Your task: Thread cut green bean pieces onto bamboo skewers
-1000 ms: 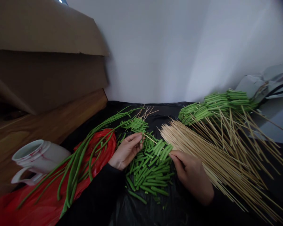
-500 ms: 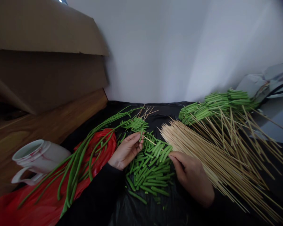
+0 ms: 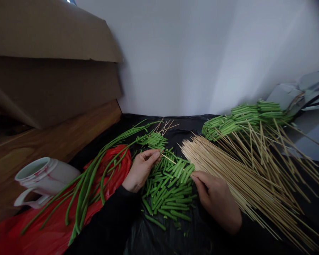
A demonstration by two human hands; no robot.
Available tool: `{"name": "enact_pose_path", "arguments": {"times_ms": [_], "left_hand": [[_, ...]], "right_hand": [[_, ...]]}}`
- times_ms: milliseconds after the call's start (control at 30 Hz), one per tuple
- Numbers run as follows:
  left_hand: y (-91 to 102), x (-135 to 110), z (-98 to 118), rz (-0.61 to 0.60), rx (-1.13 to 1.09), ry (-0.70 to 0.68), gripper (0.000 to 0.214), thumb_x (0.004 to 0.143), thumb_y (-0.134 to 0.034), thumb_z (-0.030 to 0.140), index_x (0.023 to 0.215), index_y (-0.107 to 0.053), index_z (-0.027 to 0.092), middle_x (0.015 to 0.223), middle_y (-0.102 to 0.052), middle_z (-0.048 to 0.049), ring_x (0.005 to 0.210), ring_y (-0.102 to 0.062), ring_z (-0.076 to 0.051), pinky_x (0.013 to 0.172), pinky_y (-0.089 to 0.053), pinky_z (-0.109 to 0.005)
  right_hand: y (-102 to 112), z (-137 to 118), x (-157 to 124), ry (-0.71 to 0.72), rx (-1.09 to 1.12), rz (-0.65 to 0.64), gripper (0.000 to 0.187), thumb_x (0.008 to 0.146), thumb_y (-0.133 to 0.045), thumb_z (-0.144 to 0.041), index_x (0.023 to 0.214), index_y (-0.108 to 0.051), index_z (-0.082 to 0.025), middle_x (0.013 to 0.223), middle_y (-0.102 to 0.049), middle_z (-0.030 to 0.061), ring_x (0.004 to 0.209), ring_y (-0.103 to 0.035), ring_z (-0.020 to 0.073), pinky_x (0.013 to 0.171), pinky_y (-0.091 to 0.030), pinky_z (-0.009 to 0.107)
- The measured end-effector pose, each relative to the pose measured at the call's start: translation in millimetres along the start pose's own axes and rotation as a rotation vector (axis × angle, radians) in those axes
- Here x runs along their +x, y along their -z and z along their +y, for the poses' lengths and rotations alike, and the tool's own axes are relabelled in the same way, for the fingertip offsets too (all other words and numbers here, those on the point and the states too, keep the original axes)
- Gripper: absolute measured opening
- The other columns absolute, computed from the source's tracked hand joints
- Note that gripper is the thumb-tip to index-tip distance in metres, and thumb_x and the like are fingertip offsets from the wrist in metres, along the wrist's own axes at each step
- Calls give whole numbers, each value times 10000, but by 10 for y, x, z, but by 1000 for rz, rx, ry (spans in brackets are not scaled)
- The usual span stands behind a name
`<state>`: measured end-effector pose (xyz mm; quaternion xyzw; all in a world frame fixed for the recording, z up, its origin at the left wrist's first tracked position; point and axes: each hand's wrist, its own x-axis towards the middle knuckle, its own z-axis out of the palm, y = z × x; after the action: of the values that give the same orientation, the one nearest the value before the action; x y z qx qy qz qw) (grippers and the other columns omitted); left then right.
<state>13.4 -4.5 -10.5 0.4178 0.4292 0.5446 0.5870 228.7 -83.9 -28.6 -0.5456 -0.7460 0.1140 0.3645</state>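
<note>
My right hand pinches a thin bamboo skewer close to the cut green bean pieces threaded side by side along it. At the skewer's bare tip, my left hand has thumb and fingers closed on a short green bean piece, mostly hidden by the fingertips. Below both hands lies a heap of loose cut bean pieces on black plastic sheeting. Just beyond my left hand rest finished-looking bean skewers, their sticks pointing away.
Long uncut beans lie over a red plastic bag on the left, beside a white mug. Bare skewers fan out on the right, with stacked bean skewers behind. A cardboard box stands back left.
My left hand has turned slightly and its fingers now cover more of the bean piece at the skewer tip. My right hand stays nearly still with the skewer.
</note>
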Motion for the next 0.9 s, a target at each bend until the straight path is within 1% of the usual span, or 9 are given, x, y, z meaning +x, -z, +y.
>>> {"name": "enact_pose_path", "arguments": {"times_ms": [133, 233, 433, 533, 700, 900], "left_hand": [[-21, -13, -12, -11, 34, -3, 248, 633, -823, 295, 813, -757, 138, 780, -697, -28, 707, -576, -97, 705, -448, -213], [-54, -32, 7, -15, 14, 38, 243, 627, -828, 280, 803, -752, 131, 779, -695, -29, 704, -574, -90, 700, -453, -206], [-57, -29, 24, -11, -202, 166, 215, 622, -832, 209, 785, -718, 128, 730, -649, -3, 649, -565, -57, 604, -460, -154], [-47, -21, 23, -28, -244, 202, 178, 639, -819, 184, 748, -697, 114, 697, -624, 0, 628, -555, -53, 580, -460, -145], [-51, -22, 20, -59, -246, 223, 145, 674, -798, 182, 726, -685, 108, 674, -611, -1, 612, -545, -50, 571, -457, -142], [-53, -34, 7, -93, -218, 215, 140, 693, -789, 199, 736, -689, 111, 699, -616, -4, 622, -546, -53, 591, -463, -150]], "right_hand": [[-2, 8, -1, -1, 7, -21, 281, 956, -360, -248, 807, -596, -210, 729, -626, 9, 680, -583, 151, 664, -371, 288], [-7, 13, 0, -1, -3, -27, 281, 956, -360, -244, 817, -601, -208, 724, -624, 10, 673, -580, 150, 654, -366, 286], [-13, -8, -6, 21, 3, -6, 280, 956, -358, -241, 869, -621, -207, 756, -641, 18, 699, -595, 150, 676, -378, 277], [-16, -21, -13, 20, 11, 4, 277, 956, -357, -236, 865, -617, -207, 765, -645, 19, 707, -600, 150, 683, -382, 274], [-19, -42, -20, -3, 56, -1, 299, 955, -358, -252, 740, -561, -211, 740, -632, 17, 695, -595, 149, 670, -379, 271], [-17, -49, -20, -8, 77, -13, 301, 953, -356, -247, 735, -561, -209, 696, -603, 8, 657, -569, 146, 654, -364, 274]]}}
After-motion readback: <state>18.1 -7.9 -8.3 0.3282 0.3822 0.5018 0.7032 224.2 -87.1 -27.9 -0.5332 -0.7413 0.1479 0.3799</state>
